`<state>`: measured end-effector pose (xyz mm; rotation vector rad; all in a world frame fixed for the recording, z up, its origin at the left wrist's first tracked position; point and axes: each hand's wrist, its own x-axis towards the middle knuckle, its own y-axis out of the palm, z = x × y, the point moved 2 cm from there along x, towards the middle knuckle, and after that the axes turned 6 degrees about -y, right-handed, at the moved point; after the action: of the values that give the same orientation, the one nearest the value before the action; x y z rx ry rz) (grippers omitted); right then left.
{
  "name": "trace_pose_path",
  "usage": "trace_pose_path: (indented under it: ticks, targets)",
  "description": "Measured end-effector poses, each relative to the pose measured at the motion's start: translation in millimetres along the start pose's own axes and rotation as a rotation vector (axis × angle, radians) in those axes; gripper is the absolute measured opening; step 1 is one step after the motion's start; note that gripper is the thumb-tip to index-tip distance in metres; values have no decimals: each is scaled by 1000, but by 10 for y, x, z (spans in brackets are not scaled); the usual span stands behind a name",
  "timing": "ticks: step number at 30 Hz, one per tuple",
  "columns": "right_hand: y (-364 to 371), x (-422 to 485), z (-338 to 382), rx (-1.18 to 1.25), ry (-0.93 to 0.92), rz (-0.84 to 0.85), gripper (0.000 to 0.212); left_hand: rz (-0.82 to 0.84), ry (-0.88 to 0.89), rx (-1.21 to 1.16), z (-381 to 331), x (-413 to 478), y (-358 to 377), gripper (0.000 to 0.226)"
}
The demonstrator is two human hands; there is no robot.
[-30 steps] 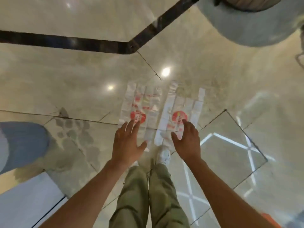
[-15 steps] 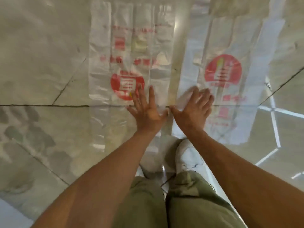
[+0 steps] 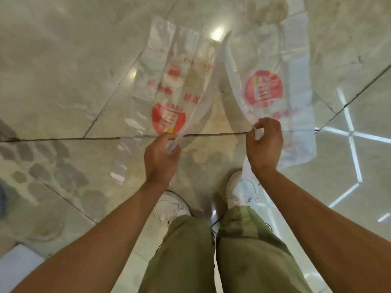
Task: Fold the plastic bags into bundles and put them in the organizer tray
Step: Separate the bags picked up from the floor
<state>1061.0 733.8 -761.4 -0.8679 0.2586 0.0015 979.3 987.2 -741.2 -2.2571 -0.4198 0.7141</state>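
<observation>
Two clear plastic bags with red round logos lie side by side on the glossy stone floor. My left hand (image 3: 161,154) pinches the right edge of the left bag (image 3: 169,85) and lifts it off the floor. My right hand (image 3: 264,142) pinches the left edge of the right bag (image 3: 281,87) and holds it raised too. The outer parts of both bags still lie flat. No organizer tray is in view.
My white shoes (image 3: 243,192) and green trousers (image 3: 211,254) stand just below the bags. A dark seam (image 3: 63,138) crosses the floor under my hands. A glass floor panel with white light strips (image 3: 351,134) lies at the right.
Both hands pressed flat on the bags' inner edges half a second ago. Now each pinches its bag's inner edge and has lifted it up.
</observation>
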Motion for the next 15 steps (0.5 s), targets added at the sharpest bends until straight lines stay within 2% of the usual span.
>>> trace_pose_path:
  ticks: [4,8,11,15]
  targets:
    - [-751,-85,569,59,86,-74,4,-6,33,-28,-606,-322,-836,9]
    - [-1697,-264,1208,120,192,-67,7,0,181,130,-1484,-561,-1695,8]
    - [-2698,-503,1795,167,317,-74,9,24,252,204,-2407,-746,-2468,12]
    - [-4155,-906,2553,226,357,-108,9,41,386,274,-3872,-1129,-3477,7]
